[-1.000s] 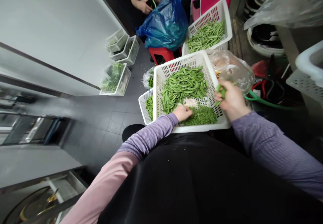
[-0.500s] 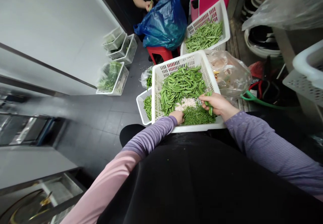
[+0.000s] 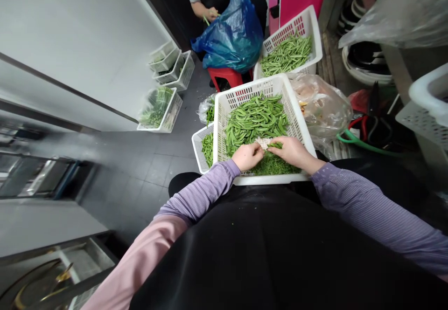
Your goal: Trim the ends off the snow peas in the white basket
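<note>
A white basket (image 3: 220, 128) rests at my lap with flat green pea pods (image 3: 257, 116) filling its far part. Small green trimmings (image 3: 275, 164) lie at its near edge, beside a pale patch (image 3: 263, 142). My right hand (image 3: 292, 153) is closed on several green pods over the trimmings. Just left of it, my left hand (image 3: 248, 156) is closed, thumb and fingers pinched together; whatever is between its fingertips is too small to make out.
Beyond the basket, a person's hand (image 3: 211, 14) holds green stalks by a blue bag (image 3: 234, 39) on a red stool (image 3: 224, 76). Another basket (image 3: 317, 44) holds green beans. A clear bag (image 3: 320, 102) lies right; a small basket (image 3: 198, 149) stands left.
My left hand has risen from the trimmings and moved toward the right hand. My right hand has shifted left with its pods, so the two are now close together. The other person's hands have lowered.
</note>
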A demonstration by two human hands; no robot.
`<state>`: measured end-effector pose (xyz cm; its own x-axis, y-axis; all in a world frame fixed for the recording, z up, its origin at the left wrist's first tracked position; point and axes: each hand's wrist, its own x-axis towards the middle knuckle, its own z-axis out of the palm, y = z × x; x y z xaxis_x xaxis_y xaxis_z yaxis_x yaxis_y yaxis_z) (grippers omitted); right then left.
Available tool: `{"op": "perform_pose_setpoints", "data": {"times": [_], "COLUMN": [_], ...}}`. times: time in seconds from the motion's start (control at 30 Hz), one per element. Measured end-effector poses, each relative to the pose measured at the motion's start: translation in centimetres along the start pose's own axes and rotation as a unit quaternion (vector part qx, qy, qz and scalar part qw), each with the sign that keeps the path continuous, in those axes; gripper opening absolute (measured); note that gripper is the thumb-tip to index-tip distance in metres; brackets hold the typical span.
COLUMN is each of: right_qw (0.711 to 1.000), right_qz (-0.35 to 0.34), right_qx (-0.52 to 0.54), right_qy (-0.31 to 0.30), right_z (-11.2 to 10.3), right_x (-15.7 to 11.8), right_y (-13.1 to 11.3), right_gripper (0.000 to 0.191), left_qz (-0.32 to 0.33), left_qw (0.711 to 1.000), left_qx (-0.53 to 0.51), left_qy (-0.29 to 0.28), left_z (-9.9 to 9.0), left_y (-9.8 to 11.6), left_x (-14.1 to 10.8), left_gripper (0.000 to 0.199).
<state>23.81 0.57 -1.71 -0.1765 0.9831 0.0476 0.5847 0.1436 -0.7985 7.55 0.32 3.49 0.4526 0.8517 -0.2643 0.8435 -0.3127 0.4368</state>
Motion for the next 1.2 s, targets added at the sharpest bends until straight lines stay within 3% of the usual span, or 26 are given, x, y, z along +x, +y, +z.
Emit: {"op": "perform_pose_setpoints", "data": {"times": [0.13,0.27,0.33,0.47,0.57,0.63,0.7,0.77,0.83,0.9,0.97,1.07,1.13,1.2], "right_qw": [0.992,0.991,0.995,0.973,0.943,0.939,0.945,0.969,0.994,0.997,0.985,0.982,0.998,0.991], "right_qz": [-0.100,-0.126,-0.087,0.098,0.136,0.135,0.139,0.121,0.052,-0.046,-0.112,-0.104,-0.036,0.062], "right_qx": [-0.077,-0.030,0.040,0.205,0.302,0.317,0.296,0.217,0.086,-0.045,-0.134,-0.152,-0.054,0.122], "right_qy": [-0.016,-0.026,0.000,0.050,0.018,-0.011,-0.026,-0.009,0.035,0.039,-0.015,-0.044,-0.009,-0.004], "right_z": [-0.2,-0.4,-0.7,-1.6,-2.0,-1.9,-1.7,-1.6,-1.7,-1.8,-1.8,-1.5,-1.1,-0.9], "right_x": [-0.2,-0.5,-0.5,-0.3,-0.1,-0.1,-0.1,-0.2,-0.4,-0.6,-0.7,-0.8,-0.8,-0.7], "right_y": [0.0,-0.7,-0.9,-1.3,-1.5,-1.5,-1.5,-1.4,-1.3,-1.2,-1.3,-1.4,-1.6,-1.7], "right_gripper": [0.012,0.010,0.011,0.025,0.030,0.032,0.030,0.026,0.024,0.027,0.024,0.012,0.006,0.015], "left_qz": [-0.009,-0.074,-0.118,-0.172,-0.146,-0.096,-0.051,-0.017,0.012,0.038,0.055,0.056,0.029,-0.037], "left_qw": [0.993,0.968,0.958,0.964,0.956,0.949,0.950,0.961,0.977,0.988,0.992,0.997,0.998,0.972], "left_qx": [-0.113,-0.232,-0.248,-0.169,-0.233,-0.286,-0.292,-0.250,-0.175,-0.080,0.008,0.035,-0.054,-0.216], "left_qy": [-0.018,-0.067,-0.084,-0.114,-0.105,-0.091,-0.099,-0.118,-0.125,-0.124,-0.113,-0.045,0.029,0.084], "left_z": [-1.1,-0.7,0.2,2.4,2.4,1.5,0.3,-0.7,-1.4,-1.7,-1.8,-1.3,-0.7,0.1], "left_y": [0.6,0.3,-0.6,-2.5,-2.6,-1.9,-1.1,-0.4,-0.2,-0.1,0.1,0.6,1.0,1.2], "left_x": [1.0,1.6,1.6,1.0,0.6,0.7,1.0,1.3,1.5,1.5,1.4,1.2,1.2,1.5], "left_gripper": [0.023,0.022,0.022,0.006,0.029,0.032,0.029,0.030,0.026,0.021,0.018,0.014,0.014,0.016]}}
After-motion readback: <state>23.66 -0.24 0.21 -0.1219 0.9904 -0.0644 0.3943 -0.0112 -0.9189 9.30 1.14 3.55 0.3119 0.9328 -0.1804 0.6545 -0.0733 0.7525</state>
